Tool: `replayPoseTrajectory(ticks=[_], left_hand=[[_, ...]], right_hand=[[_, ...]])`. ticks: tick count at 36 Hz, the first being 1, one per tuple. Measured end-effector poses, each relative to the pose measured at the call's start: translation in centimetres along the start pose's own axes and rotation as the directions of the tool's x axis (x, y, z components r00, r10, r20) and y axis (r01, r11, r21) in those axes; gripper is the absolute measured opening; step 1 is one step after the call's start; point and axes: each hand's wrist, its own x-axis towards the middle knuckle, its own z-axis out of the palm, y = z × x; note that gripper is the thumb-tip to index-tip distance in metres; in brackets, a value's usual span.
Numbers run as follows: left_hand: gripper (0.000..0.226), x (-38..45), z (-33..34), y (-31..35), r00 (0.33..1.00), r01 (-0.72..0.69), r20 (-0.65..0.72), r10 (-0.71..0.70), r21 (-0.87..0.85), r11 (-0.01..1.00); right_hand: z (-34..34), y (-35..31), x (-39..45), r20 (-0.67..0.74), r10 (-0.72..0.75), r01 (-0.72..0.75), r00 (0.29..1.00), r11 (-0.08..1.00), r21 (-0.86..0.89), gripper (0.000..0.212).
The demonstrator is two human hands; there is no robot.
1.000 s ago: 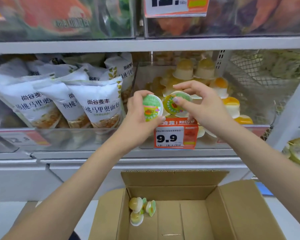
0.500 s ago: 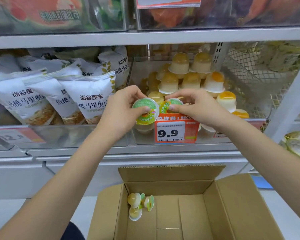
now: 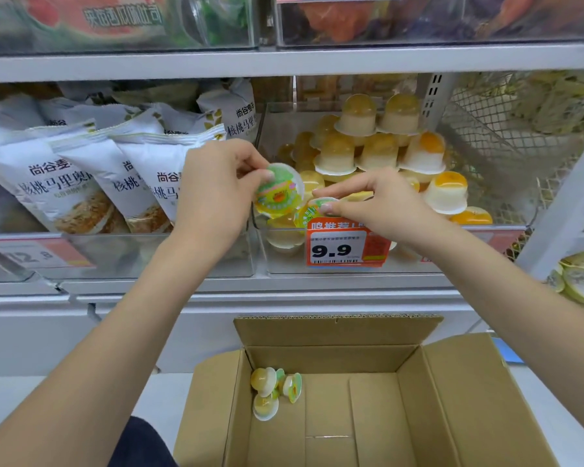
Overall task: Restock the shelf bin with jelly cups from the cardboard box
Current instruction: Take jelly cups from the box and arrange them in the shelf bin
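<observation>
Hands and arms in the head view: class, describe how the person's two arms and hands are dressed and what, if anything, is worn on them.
Both forearms are bare right up to the frame edge; no sleeve shows. The left hand and right hand wear no gloves, and no ring, watch or bracelet is visible at fingers or wrists. The fingernails are short and look unpainted.

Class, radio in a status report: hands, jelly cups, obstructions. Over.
Left hand and right hand each hold one jelly cup at the shelf bin front. Three cups left in cardboard box. Nothing obstructing.
</observation>
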Motion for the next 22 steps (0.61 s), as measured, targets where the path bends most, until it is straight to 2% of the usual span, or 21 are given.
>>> replayPoseTrajectory(ticks=[4, 12, 22], left_hand=[[0.001, -0.7, 0.5, 0.2, 0.993, -0.088, 0.098, 0.072, 0.17, 0.981], [0.005, -0.9, -0.1, 0.4, 0.974, -0.206, 0.159, 0.16, 0.344, 0.916], [0.004, -1.2, -0.1, -0.2, 0.961, -0.202, 0.243, 0.13, 0.3, 0.933]], right_hand=[[-0.1, -0.1, 0.0, 0.029, -0.002, 0.002, 1.0, 1.0, -0.006, 0.018], [-0.5, -0.3, -0.2, -0.017, -0.019, 0.018, 1.0, 0.999, -0.033, 0.018], [-1.5, -0.3, -0.5, 0.077, -0.026, 0.029, 0.997, 0.999, -0.042, 0.016]])
